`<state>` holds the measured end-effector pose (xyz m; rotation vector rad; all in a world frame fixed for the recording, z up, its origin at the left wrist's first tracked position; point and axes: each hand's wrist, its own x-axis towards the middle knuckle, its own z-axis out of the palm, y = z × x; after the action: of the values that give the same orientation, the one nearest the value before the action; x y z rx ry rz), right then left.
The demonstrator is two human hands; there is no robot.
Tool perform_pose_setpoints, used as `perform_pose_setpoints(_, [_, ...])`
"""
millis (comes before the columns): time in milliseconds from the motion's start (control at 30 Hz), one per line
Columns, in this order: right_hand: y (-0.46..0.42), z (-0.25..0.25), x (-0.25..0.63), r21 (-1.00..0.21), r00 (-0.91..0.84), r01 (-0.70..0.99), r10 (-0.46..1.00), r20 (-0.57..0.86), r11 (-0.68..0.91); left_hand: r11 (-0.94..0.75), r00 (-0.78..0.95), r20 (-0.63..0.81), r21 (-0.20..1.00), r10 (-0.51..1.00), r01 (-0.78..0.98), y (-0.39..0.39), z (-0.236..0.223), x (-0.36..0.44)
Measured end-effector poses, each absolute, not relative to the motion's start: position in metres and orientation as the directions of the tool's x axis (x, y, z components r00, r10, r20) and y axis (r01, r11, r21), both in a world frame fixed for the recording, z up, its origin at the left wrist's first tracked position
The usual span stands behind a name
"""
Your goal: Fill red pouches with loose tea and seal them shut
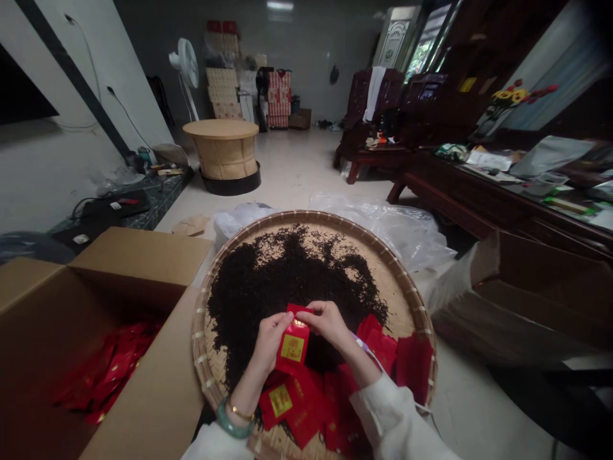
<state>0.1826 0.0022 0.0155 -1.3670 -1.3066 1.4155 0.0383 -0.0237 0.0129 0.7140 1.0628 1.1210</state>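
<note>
A small red packet (293, 342) with a yellow square label is held upright near its top edge. My left hand (269, 338) pinches its left side, thumb in front. From the right, my right hand (328, 324) grips the upper corner with thumb and fingers. Beneath both hands lies a round woven bamboo tray (407, 300). Dark loose tea leaves (292, 278) cover much of it. More red packets (306, 409) are heaped at the tray's near side, and another stack (414, 367) leans at its right rim.
An open cardboard box (143, 255) holding several red packets (112, 370) stands at left. Another open box (536, 287) is at right. Clear plastic sheeting (383, 230) lies behind the tray. Farther off are a round bamboo stand (225, 153) and a dark wooden table (479, 191).
</note>
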Motion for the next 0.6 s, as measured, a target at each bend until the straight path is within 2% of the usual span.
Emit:
perform_pose_setpoints(167, [0.002, 0.011, 0.180, -0.971, -0.137, 0.123, 0.966, -0.220, -0.204, 0.495, 0.326, -0.390, 0.788, 0.861, -0.366, -0.030, 0.013, 0.038])
perform_pose_setpoints(267, [0.004, 0.005, 0.184, -0.969, -0.140, 0.139, 0.965, -0.221, -0.202, 0.520, 0.323, -0.419, 0.772, 0.849, -0.365, -0.032, 0.011, 0.038])
perform_pose_setpoints(300, [0.004, 0.003, 0.187, -0.972, -0.114, 0.179, 0.978, -0.173, -0.151, 0.513, 0.293, -0.426, 0.771, 0.856, -0.377, -0.032, 0.010, 0.038])
perform_pose_setpoints(367, [0.001, 0.001, 0.197, -0.931, -0.064, 0.363, 0.998, -0.002, 0.021, 0.507, 0.239, -0.447, 0.764, 0.862, -0.400, -0.031, 0.009, 0.036])
perform_pose_setpoints(400, [-0.002, 0.000, 0.203, -0.861, -0.062, 0.495, 0.993, 0.096, 0.114, 0.508, 0.222, -0.457, 0.758, 0.861, -0.410, -0.030, 0.008, 0.035])
perform_pose_setpoints(467, [-0.012, -0.002, 0.213, -0.630, -0.135, 0.744, 0.974, 0.183, 0.222, 0.510, 0.200, -0.471, 0.749, 0.859, -0.423, -0.029, 0.008, 0.033])
perform_pose_setpoints(533, [-0.021, -0.005, 0.220, -0.396, -0.187, 0.886, 0.968, 0.167, 0.239, 0.506, 0.190, -0.473, 0.749, 0.861, -0.429, -0.028, 0.008, 0.032])
perform_pose_setpoints(600, [-0.027, -0.010, 0.223, -0.248, -0.189, 0.945, 0.974, 0.122, 0.214, 0.499, 0.187, -0.466, 0.753, 0.865, -0.428, -0.027, 0.008, 0.032])
